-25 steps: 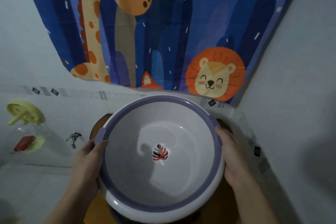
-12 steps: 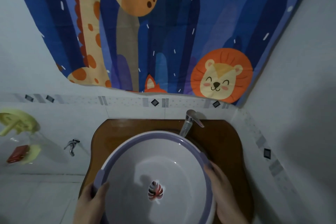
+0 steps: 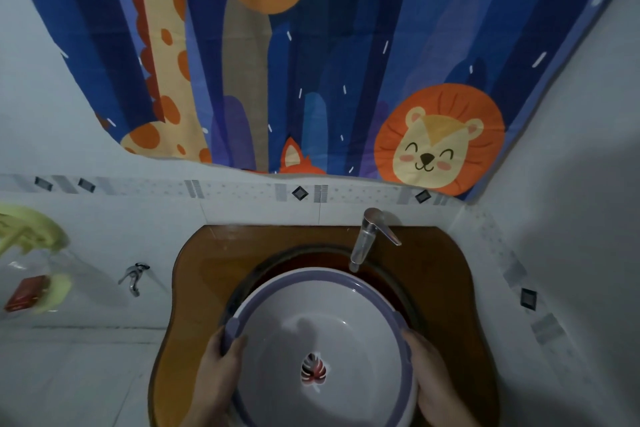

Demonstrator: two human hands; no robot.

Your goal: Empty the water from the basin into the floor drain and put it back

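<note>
A round white basin (image 3: 322,326) with a purple rim and a red leaf picture on its bottom sits low in the bowl of the brown sink (image 3: 201,274). My left hand (image 3: 218,378) grips its left rim by the purple handle tab. On the opposite side, my right hand (image 3: 433,378) holds the right rim. No water shows inside the basin. The floor drain is out of view.
A chrome faucet (image 3: 367,239) leans over the sink just beyond the basin's far rim. A small wall tap (image 3: 133,277) sticks out at the left. Further left are a yellow soap holder (image 3: 31,229) and a red bar (image 3: 26,291). A cartoon curtain (image 3: 311,62) hangs above.
The basin has come down from in front of the wall into the sink bowl, both hands still on its rim. The faucet and brown counter are now uncovered.
</note>
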